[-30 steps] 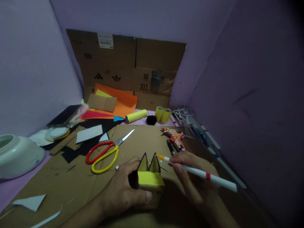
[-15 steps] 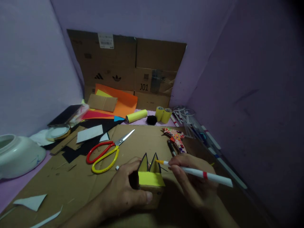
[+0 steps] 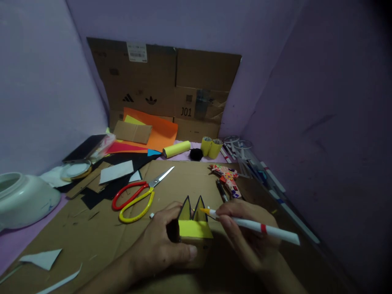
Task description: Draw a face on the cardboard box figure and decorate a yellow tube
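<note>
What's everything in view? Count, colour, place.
yellow paper-covered box with two pointed ears: 1, yellow and black, front centre, in left hand
white marker pen with red band: 1, tip at an ear
red-and-yellow-handled scissors: 1, left of box
patterned glue gun: 1, behind right hand
yellow paper rolls: 3, at back
orange paper sheet: 1, against cardboard backboard
white ceramic bowl: 1, far left
cardboard mat: 1, brown
left hand: grips box
right hand: fingers hold pen
</note>
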`<action>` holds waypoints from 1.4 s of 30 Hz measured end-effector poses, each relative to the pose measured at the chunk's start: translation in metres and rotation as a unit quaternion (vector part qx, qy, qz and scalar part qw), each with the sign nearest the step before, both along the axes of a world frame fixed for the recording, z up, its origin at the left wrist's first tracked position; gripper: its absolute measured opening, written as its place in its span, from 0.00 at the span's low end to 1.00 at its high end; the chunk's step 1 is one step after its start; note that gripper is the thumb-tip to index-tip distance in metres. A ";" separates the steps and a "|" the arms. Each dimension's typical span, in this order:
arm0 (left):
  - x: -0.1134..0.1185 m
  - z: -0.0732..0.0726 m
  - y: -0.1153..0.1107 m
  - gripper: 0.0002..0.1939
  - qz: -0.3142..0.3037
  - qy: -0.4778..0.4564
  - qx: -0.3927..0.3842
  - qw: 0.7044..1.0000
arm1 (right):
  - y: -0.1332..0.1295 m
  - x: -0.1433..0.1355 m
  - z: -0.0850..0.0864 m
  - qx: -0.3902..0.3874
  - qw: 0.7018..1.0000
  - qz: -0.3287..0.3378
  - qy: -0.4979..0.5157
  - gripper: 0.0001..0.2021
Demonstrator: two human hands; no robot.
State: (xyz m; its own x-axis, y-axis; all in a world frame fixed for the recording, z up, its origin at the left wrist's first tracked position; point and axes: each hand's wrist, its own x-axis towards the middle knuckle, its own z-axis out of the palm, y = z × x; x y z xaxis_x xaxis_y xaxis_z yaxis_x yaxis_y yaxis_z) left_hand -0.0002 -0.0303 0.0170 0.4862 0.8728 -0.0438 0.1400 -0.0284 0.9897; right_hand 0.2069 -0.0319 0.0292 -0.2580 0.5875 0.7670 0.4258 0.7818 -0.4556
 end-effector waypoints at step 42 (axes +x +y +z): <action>0.001 0.003 0.000 0.20 0.001 0.003 -0.026 1.000 | 0.003 -0.001 0.003 -0.048 0.998 0.028 -0.009 0.07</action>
State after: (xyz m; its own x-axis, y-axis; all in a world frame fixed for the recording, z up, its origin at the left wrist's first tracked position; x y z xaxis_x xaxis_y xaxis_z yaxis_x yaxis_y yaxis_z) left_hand 0.0005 -0.0307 0.0196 0.4840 0.8702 -0.0923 0.1459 0.0237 0.9890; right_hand 0.2056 -0.0285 0.0326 -0.3047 0.6420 0.7036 0.3914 0.7578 -0.5220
